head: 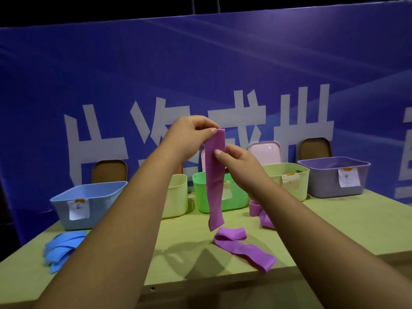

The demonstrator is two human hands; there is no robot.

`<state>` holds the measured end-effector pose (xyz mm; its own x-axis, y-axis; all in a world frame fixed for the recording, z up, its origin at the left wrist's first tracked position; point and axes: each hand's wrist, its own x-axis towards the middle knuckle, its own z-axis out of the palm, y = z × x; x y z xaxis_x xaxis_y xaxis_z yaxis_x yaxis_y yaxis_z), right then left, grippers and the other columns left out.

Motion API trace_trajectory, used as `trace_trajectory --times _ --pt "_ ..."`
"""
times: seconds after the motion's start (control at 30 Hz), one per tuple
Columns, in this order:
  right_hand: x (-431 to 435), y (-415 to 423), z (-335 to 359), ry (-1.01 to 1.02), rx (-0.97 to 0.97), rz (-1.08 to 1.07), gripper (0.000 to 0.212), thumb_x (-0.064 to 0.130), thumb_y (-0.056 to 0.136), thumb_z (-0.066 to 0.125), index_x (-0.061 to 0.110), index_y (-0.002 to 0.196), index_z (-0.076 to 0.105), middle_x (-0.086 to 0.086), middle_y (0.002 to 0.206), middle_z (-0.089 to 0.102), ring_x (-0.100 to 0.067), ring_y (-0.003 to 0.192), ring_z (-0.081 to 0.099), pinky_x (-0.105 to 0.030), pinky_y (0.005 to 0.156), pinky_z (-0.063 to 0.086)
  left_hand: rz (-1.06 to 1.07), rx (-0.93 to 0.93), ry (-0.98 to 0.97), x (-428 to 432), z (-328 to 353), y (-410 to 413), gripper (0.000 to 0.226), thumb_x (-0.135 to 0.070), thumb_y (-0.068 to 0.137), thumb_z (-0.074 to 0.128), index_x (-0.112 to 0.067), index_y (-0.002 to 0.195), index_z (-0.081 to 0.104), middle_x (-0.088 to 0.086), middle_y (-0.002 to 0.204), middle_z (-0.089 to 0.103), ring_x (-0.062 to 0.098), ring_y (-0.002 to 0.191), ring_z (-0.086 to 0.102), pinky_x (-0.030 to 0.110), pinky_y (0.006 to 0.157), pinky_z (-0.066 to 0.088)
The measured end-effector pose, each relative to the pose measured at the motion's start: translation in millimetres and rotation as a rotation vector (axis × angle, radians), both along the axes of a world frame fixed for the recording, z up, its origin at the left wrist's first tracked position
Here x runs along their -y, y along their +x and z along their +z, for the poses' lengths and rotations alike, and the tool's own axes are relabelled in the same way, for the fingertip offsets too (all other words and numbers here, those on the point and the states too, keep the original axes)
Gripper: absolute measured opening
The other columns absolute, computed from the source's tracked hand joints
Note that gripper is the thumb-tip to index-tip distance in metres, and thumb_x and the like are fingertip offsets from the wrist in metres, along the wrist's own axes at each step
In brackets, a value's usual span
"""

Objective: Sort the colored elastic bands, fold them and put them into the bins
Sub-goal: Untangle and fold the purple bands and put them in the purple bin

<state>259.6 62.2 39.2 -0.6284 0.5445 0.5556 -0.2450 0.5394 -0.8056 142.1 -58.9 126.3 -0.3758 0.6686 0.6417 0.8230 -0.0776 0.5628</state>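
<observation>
Above the table's middle: a person's left hand (191, 136) pinches the top end of a purple elastic band (214, 186), which hangs straight down in front of the green bin (200, 192).
Lower grip: the right hand (239, 162) pinches the same band's edge between thumb and fingers, just below the left hand.
On the table (182, 239): a second purple band (242, 245) lies near the front edge, a third purple band (259, 211) sits behind it to the right, and blue bands (61, 248) are piled at near left.
Far row: blue bin (89, 192) at left, purple bin (330, 177) at right.
</observation>
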Motion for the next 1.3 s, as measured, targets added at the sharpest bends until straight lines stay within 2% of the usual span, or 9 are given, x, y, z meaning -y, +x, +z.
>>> trace_trajectory --times 0.1,0.4,0.53,0.63,0.77,0.9,1.07,1.2,1.3 --pt "-1.7 0.8 -1.6 -0.040 -0.007 0.039 0.023 0.042 0.106 0.062 0.026 0.112 0.077 -0.002 0.105 0.079 -0.030 0.106 0.074 -0.059 0.099 0.059 -0.012 0.000 0.024 -1.0 -1.3 0.0 0.014 -0.026 0.106 0.068 -0.026 0.116 0.079 -0.014 0.099 0.075 0.004 0.091 0.069 0.011 0.063 0.053" --pt "-2.3 6.3 -13.9 -0.175 0.002 0.173 0.023 0.033 0.109 0.061 0.019 0.125 0.072 -0.005 0.107 0.083 -0.029 0.102 0.079 -0.052 0.097 0.062 -0.036 0.004 0.059 -5.8 -9.3 1.8 0.015 -0.031 0.106 0.067 -0.025 0.116 0.077 -0.013 0.101 0.075 0.008 0.094 0.069 0.017 0.068 0.060" --pt "-0.5 7.8 -15.2 -0.195 -0.017 0.198 0.024 0.030 0.109 0.062 0.013 0.123 0.072 -0.010 0.105 0.083 -0.031 0.097 0.080 -0.044 0.087 0.063 -0.038 0.011 0.045 -10.6 -14.9 2.0 0.012 -0.032 0.107 0.066 -0.026 0.114 0.075 -0.010 0.101 0.074 0.009 0.095 0.069 0.019 0.069 0.058" --pt "0.0 8.2 -17.3 -0.201 -0.024 0.206 0.022 0.029 0.110 0.061 0.014 0.121 0.072 -0.013 0.102 0.082 -0.035 0.096 0.080 -0.049 0.087 0.065 -0.034 0.018 0.036 -14.8 -19.8 0.0 0.012 -0.032 0.107 0.066 -0.026 0.114 0.074 -0.009 0.102 0.074 0.012 0.095 0.070 0.021 0.069 0.058" --pt "-1.4 14.8 -19.2 -0.209 0.008 0.160 0.018 0.026 0.110 0.061 0.014 0.119 0.071 -0.013 0.094 0.082 -0.026 0.075 0.077 -0.039 0.074 0.064 -0.040 0.057 0.028 -21.9 -31.8 -1.5 0.012 -0.030 0.106 0.066 -0.026 0.113 0.075 -0.009 0.099 0.075 0.007 0.086 0.069 0.017 0.065 0.057" --pt "-14.1 30.0 -22.4 -0.240 0.082 0.068 0.015 0.018 0.109 0.060 0.013 0.120 0.070 -0.013 0.087 0.081 -0.024 0.063 0.070 -0.032 0.059 0.059 -0.050 0.200 -0.020 -35.7 -53.5 -3.3 0.018 -0.033 0.107 0.064 -0.022 0.115 0.076 -0.004 0.098 0.075 0.010 0.078 0.067 0.025 0.066 0.058" --pt "-41.1 52.2 -33.8 -0.371 0.116 0.002 0.021 0.005 0.106 0.056 0.010 0.121 0.069 -0.017 0.083 0.078 -0.022 0.057 0.063 -0.031 0.057 0.055 -0.048 0.352 -0.249 -64.3 -116.1 -11.9 0.018 -0.026 0.109 0.061 -0.016 0.112 0.075 0.004 0.107 0.077 0.014 0.078 0.067 0.025 0.064 0.056" --pt "-67.3 60.4 -56.2 -0.456 0.196 0.006 0.027 0.009 0.105 0.056 0.018 0.127 0.068 -0.015 0.094 0.081 -0.030 0.081 0.071 -0.034 0.063 0.059 -0.063 0.155 -0.520 -84.2 -179.0 -24.1 0.015 -0.024 0.102 0.072 -0.020 0.115 0.078 0.004 0.113 0.080 0.014 0.093 0.071 0.027 0.078 0.054" --pt "-81.1 58.2 -82.1 -0.502 0.238 -0.015 0.026 0.008 0.107 0.056 0.021 0.125 0.067 -0.017 0.095 0.081 -0.030 0.076 0.071 -0.035 0.059 0.059 -0.052 -0.018 -0.718 -92.9 -212.4 -22.6 0.033 -0.037 0.097 0.078 -0.023 0.127 0.075 -0.005 0.123 0.075 0.014 0.111 0.068 0.028 0.093 0.051"
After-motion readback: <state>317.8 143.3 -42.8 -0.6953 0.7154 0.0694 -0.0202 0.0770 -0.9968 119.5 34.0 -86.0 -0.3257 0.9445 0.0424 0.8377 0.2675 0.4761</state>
